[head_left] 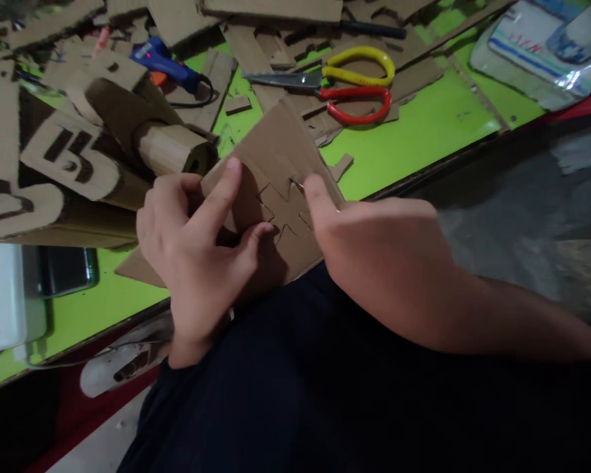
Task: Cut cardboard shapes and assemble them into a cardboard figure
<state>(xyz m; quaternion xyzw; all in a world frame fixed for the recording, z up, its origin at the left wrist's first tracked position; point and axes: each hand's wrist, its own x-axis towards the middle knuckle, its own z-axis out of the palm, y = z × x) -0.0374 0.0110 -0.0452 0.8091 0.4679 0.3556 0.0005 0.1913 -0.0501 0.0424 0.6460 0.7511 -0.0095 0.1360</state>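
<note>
A flat piece of brown cardboard [276, 151] is tilted at the table's edge, with a jagged cross-like outline cut or drawn in its middle. My left hand [201, 243] grips the cardboard from its left side, thumb and forefinger on its face beside the outline. My right hand [374, 243] is closed round a small tool, mostly hidden; its thin blade-like tip [296, 184] touches the upper right of the outline. Scissors [320, 82] with one yellow and one red handle lie just beyond the cardboard.
Cardboard scraps [266, 46] cover the back of the green table [404, 138]. Cardboard constructions [83, 157] stand at the left, near a blue glue gun [165, 66]. A dark phone [69, 269] and a white box [4, 295] lie front left. A white bag [532, 52] sits back right.
</note>
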